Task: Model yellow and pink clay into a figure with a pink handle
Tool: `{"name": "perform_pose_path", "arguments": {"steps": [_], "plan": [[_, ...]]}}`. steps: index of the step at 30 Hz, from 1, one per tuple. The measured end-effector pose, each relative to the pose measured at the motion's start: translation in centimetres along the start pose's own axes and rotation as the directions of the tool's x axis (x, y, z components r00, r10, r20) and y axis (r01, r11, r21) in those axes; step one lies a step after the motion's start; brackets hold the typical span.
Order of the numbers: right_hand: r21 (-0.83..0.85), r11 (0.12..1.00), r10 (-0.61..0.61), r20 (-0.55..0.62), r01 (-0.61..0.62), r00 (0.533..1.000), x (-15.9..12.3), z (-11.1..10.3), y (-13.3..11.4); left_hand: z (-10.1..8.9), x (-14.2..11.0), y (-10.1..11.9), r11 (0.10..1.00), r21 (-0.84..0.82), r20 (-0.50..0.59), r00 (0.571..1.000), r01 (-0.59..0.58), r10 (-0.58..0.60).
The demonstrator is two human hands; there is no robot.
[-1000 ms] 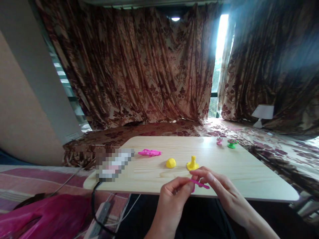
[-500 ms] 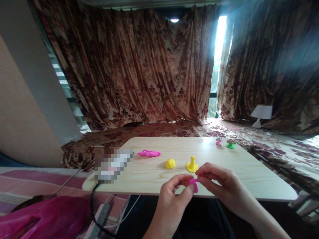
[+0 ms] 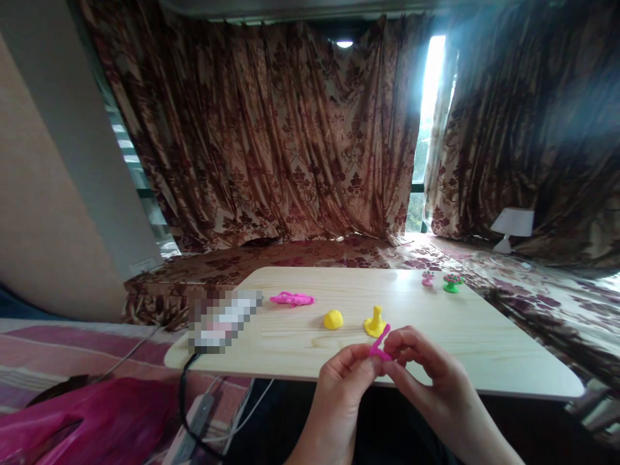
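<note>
A bright pink strip of modelling clay (image 3: 380,352) is bent between my hands, one end pointing up. My left hand (image 3: 345,381) pinches it between thumb and fingers. From the other side my right hand (image 3: 431,369) grips it too, thumb below and fingers curled above. Just beyond the fingers, a yellow clay stem on a flared base (image 3: 374,323) stands upright on the table. To its left sits a yellow clay dome (image 3: 333,319). Part of the strip is hidden by the fingertips.
On the pale wooden table (image 3: 300,355) lies a long pink lump (image 3: 292,299). A small pink mushroom-shaped figure (image 3: 427,279) and a green one with a dotted top (image 3: 453,283) stand at the far right. A blurred-out object (image 3: 225,323) with a black cable lies left.
The pink strip has turned: it pointed right, then hung down, and now one end points up. My right hand has shifted its hold, its fingertips meeting my left hand's.
</note>
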State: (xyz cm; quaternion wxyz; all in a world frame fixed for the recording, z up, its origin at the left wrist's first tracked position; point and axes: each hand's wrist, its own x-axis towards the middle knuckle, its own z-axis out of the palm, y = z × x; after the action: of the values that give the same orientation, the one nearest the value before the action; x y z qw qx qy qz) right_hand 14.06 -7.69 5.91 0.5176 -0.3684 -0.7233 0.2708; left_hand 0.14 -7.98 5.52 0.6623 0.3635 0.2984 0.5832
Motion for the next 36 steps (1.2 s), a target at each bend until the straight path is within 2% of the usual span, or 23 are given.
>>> {"name": "perform_pose_path", "arguments": {"steps": [7, 11, 16, 24, 27, 31, 33, 36], "plan": [[-0.043, 0.999, -0.027, 0.065, 0.029, 0.998, 0.5, -0.2, -0.6, -0.1, 0.1, 0.2, 1.000, -0.007, 0.055, 0.998, -0.010, 0.011], [-0.039, 0.998, -0.041, 0.112, 0.046, 0.993, 0.4, -0.5, -0.8, -0.3, -0.1, -0.1, 1.000, -0.001, 0.016, 1.000, -0.003, 0.003], [-0.054, 0.995, -0.083, 0.101, 0.089, 0.991, 0.5, -0.6, -0.6, -0.2, -0.2, 0.0, 1.000, 0.018, 0.002, 1.000, -0.012, 0.012], [-0.106, 0.979, -0.159, 0.152, 0.176, 0.976, 0.2, -0.7, -0.8, -0.4, -0.2, 0.1, 0.997, -0.082, 0.066, 0.998, 0.005, 0.000], [-0.063, 0.991, -0.110, 0.154, 0.121, 0.982, -0.1, -1.3, -0.6, -0.3, -0.2, 0.0, 0.998, -0.066, 0.063, 0.998, 0.016, -0.012], [-0.014, 1.000, -0.020, 0.043, 0.021, 0.999, -0.7, -2.1, -0.1, 0.0, -0.3, 0.0, 0.999, -0.052, -0.038, 0.999, 0.016, -0.018], [-0.041, 0.999, -0.005, 0.047, 0.007, 0.999, -0.7, -2.1, -0.1, 0.1, -0.3, -0.1, 0.999, -0.052, -0.061, 0.998, 0.016, -0.020], [-0.107, 0.994, -0.023, 0.080, 0.032, 0.996, -0.3, -1.8, -0.5, 0.0, -0.3, -0.1, 0.999, -0.035, -0.036, 0.999, 0.008, -0.010]]}}
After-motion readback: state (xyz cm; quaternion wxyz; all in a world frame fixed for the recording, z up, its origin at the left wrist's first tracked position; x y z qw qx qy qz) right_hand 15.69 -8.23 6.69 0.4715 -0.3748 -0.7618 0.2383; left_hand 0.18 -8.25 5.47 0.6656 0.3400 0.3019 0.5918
